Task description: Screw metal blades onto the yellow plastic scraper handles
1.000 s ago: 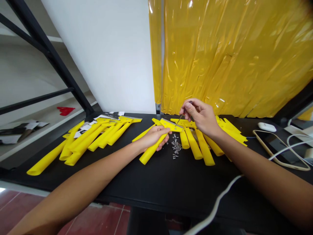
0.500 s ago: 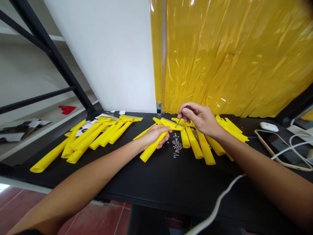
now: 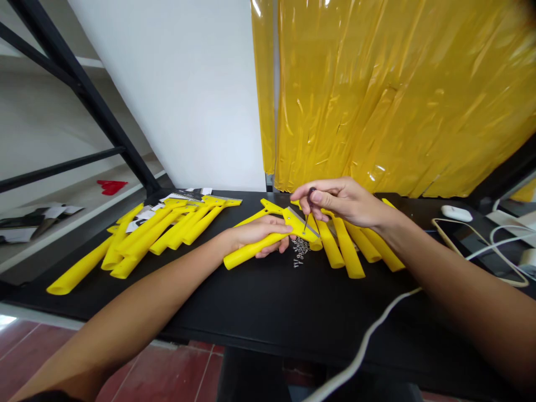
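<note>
My left hand [image 3: 266,233] is closed round a yellow scraper [image 3: 247,252] near its head, which carries a metal blade strip along its far edge. In my right hand [image 3: 335,201] is a thin screwdriver [image 3: 307,219] with a dark handle, pinched between thumb and fingers. Its tip points down at the scraper's head, close to a hole or screw there. Small silver screws [image 3: 298,258] lie in a pile just beyond and below the held scraper. More yellow scrapers [image 3: 354,259] lie under and beside my right hand.
Several yellow scrapers [image 3: 79,271] lie at the left over printed papers [image 3: 144,216]. A phone [image 3: 469,240], a white case [image 3: 456,213] and a white cable [image 3: 364,346] are at the right. A yellow plastic curtain [image 3: 377,100] hangs behind the black table [image 3: 259,307].
The held scraper has turned, its handle swinging left and its head tilting down to the right. My right hand's fingers have shifted on the screwdriver, which now stands more upright.
</note>
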`<move>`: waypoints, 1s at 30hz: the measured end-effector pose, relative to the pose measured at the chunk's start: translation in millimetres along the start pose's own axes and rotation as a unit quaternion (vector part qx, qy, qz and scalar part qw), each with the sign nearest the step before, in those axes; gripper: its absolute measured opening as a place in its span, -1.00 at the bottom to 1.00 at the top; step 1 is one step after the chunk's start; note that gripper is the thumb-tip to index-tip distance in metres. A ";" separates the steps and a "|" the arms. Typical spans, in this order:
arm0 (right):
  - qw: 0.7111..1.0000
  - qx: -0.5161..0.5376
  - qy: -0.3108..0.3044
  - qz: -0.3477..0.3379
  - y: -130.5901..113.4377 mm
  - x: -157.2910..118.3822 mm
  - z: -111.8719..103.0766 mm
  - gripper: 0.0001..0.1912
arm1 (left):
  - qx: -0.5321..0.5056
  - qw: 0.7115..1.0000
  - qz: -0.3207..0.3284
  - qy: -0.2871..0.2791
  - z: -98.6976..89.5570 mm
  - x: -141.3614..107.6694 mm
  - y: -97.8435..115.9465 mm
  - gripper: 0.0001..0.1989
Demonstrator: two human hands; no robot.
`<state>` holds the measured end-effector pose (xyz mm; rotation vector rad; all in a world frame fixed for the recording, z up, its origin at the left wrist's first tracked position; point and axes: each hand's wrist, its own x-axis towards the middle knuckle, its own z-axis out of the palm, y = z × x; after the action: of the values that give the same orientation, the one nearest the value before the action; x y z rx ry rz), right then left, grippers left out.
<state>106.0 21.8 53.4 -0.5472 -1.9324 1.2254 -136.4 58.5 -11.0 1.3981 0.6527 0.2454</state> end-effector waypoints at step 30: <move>0.981 0.051 0.182 -0.047 14.4 7.0 8.0 -0.71 | -0.097 0.991 0.052 0.076 10.9 9.5 -11.0 -0.75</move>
<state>94.7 28.6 41.2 -0.5747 -1.5621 1.0737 -125.1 52.4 -23.8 1.2347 0.6634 0.4895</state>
